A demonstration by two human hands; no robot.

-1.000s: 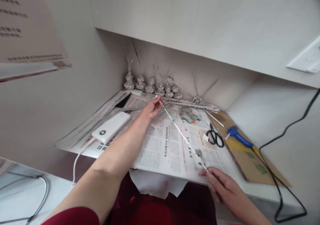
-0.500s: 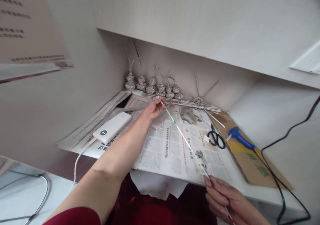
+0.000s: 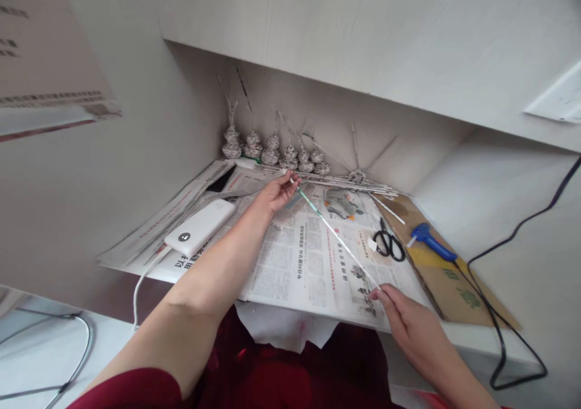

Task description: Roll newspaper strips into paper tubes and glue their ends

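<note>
A thin rolled-paper stick, white with a green stretch, slants across the newspaper between my two hands. My left hand pinches its far end near the middle of the table. At the near end, my right hand closes its fingertips on the stick by the table's front edge. Behind my left hand, several woven gourd shapes of rolled paper stand in a row against the back wall, with loose paper ends pointing up. More paper sticks lie in front of them.
Black-handled scissors and a blue glue gun with a black cord lie at right, the gun on cardboard. A white power bank with a cable rests at left. A low overhanging panel covers the back.
My right hand has shifted slightly up and turned, its fingers now at the stick's near end, where some stick showed below the hand before. The left hand still pinches the far end.
</note>
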